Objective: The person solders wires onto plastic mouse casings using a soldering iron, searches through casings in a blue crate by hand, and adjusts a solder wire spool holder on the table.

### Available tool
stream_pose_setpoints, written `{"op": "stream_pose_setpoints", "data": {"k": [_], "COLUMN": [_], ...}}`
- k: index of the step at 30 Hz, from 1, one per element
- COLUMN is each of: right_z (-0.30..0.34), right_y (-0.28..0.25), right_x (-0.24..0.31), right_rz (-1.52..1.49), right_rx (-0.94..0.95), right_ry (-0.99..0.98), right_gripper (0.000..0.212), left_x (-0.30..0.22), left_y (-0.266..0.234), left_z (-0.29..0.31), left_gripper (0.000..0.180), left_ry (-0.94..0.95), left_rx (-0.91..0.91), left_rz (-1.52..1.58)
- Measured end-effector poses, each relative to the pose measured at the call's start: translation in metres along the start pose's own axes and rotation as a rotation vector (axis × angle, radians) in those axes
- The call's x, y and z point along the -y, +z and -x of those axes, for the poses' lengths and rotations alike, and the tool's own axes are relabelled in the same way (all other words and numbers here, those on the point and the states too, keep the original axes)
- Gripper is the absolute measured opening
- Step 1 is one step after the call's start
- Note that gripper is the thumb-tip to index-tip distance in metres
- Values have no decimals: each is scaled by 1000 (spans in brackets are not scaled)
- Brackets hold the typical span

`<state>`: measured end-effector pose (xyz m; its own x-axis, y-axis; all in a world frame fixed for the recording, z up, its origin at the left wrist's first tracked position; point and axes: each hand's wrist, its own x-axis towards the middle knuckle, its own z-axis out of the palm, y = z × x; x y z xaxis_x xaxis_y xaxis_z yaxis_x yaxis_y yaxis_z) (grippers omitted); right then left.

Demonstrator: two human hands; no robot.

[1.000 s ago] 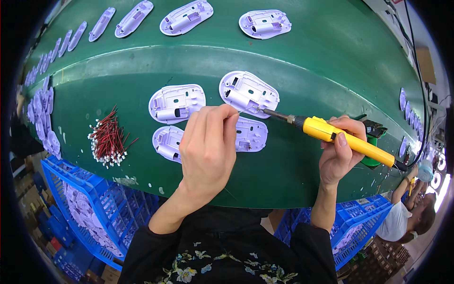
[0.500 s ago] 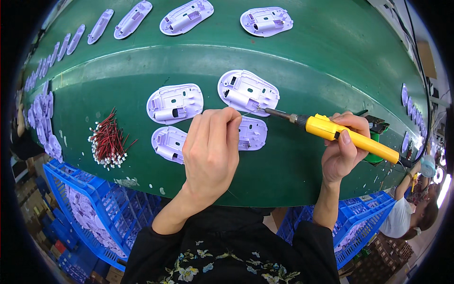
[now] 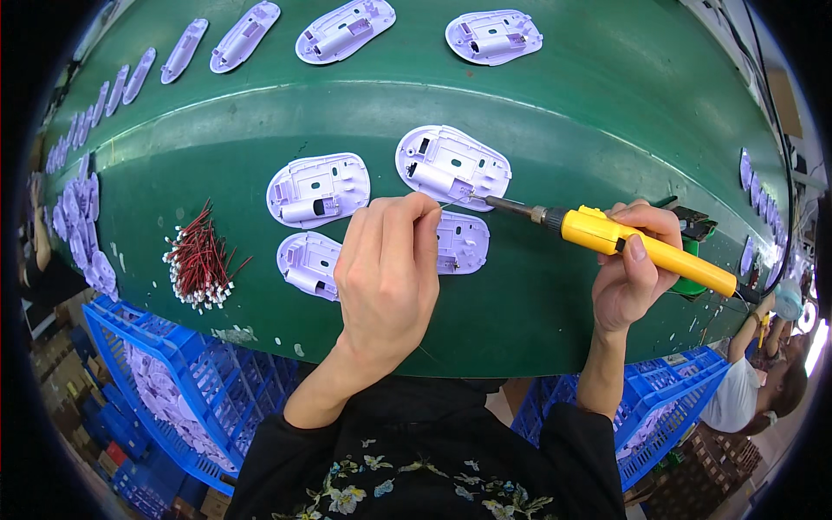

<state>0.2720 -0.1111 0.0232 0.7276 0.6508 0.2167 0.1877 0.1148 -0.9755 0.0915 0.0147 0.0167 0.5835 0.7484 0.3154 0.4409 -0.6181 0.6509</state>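
Still: right fingers (image 3: 638, 250) gripping yellow plastic soldering iron (image 3: 591, 229), left fingers (image 3: 404, 206) pinching thin grey wire (image 3: 451, 204); pale-purple oval plastic shell (image 3: 453, 170) ahead.

Yellow is recorded on the soldering iron (image 3: 646, 251), green on the bench (image 3: 529, 338).
A dark grey shaft (image 3: 511, 207) is noted on the soldering iron; the casing (image 3: 454, 166) at its tip is found pale lilac throughout. Left of the iron, wires (image 3: 201, 253) are seen in deep red, ended by white connectors (image 3: 211, 300). Below the iron, a crate (image 3: 648, 390) is observed in bright blue, lattice-patterned. Below and left of it, a black garment (image 3: 407, 433) is marked with a floral pattern in white, yellow and blue.
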Motion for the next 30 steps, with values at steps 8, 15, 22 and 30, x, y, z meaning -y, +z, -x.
{"op": "stream_pose_setpoints", "data": {"k": [8, 15, 22, 30], "right_z": [0, 0, 0, 1], "right_y": [0, 1, 0, 1], "right_x": [0, 1, 1, 0], "right_rz": [-2, -4, 2, -1], "right_rx": [2, -3, -14, -4], "right_ry": [-7, -4, 8, -8], "right_gripper": [28, 28, 28, 28], "left_x": [-2, -1, 0, -1], "left_y": [-1, 1, 3, 1], "left_z": [0, 0, 1, -1], "left_gripper": [10, 10, 10, 11], "left_ry": [3, 5, 13, 18], "left_rx": [5, 4, 4, 6], "left_rz": [17, 10, 18, 20]}}
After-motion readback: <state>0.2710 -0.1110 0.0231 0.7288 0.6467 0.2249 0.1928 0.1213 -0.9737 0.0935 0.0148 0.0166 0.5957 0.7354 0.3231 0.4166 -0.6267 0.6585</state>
